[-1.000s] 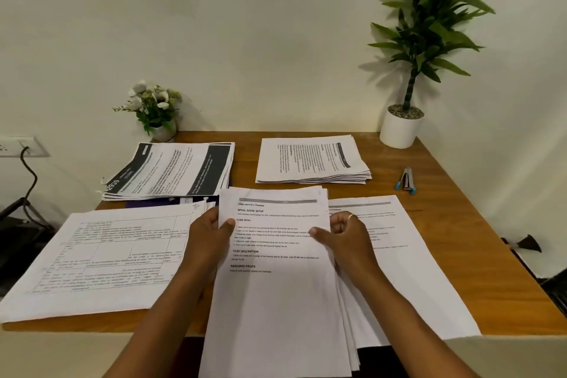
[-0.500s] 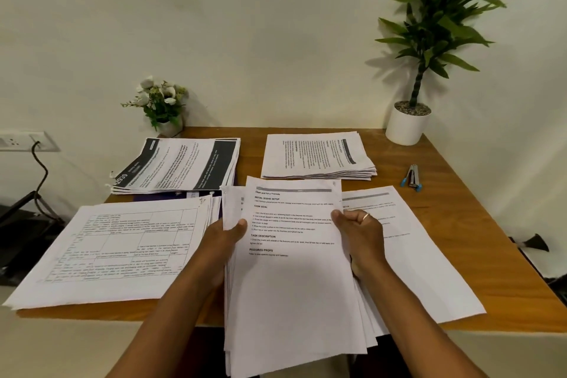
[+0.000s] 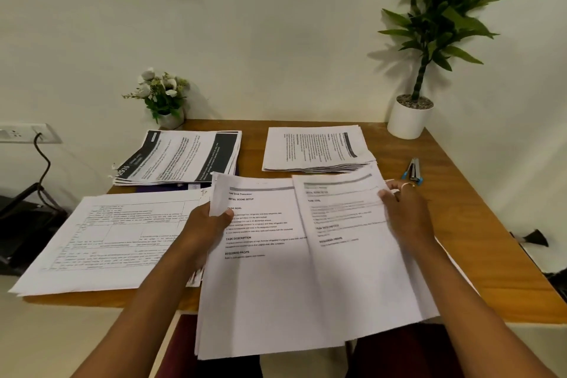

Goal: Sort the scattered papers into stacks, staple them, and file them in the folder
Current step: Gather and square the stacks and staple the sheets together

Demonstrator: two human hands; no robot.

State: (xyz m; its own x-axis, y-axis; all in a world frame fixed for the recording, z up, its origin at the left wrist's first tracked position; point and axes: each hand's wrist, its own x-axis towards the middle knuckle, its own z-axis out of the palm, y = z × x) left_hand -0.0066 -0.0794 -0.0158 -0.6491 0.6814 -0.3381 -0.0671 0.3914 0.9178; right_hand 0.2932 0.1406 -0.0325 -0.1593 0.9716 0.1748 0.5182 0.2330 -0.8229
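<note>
My left hand (image 3: 208, 224) grips a thick bundle of printed sheets (image 3: 260, 285) by its left edge, above the near edge of the wooden desk (image 3: 497, 255). My right hand (image 3: 405, 212) pinches the top sheet (image 3: 352, 239) at its right edge and holds it off to the right of the bundle. On the desk lie a stack with table grids (image 3: 101, 239) at the left, a stack with dark bands (image 3: 181, 156) at the back left, and a plain text stack (image 3: 316, 147) at the back middle. A purple folder (image 3: 171, 186) peeks out under the dark-banded stack. A small stapler (image 3: 413, 169) lies at the right.
A white pot with a tall green plant (image 3: 409, 115) stands at the desk's back right corner. A small flower pot (image 3: 167, 107) stands at the back left. A wall socket with a black cable (image 3: 40, 147) is at the far left.
My right hand has drawn the top sheet off the bundle and moved it to the right. A second printed page now shows on top of the bundle in my left hand.
</note>
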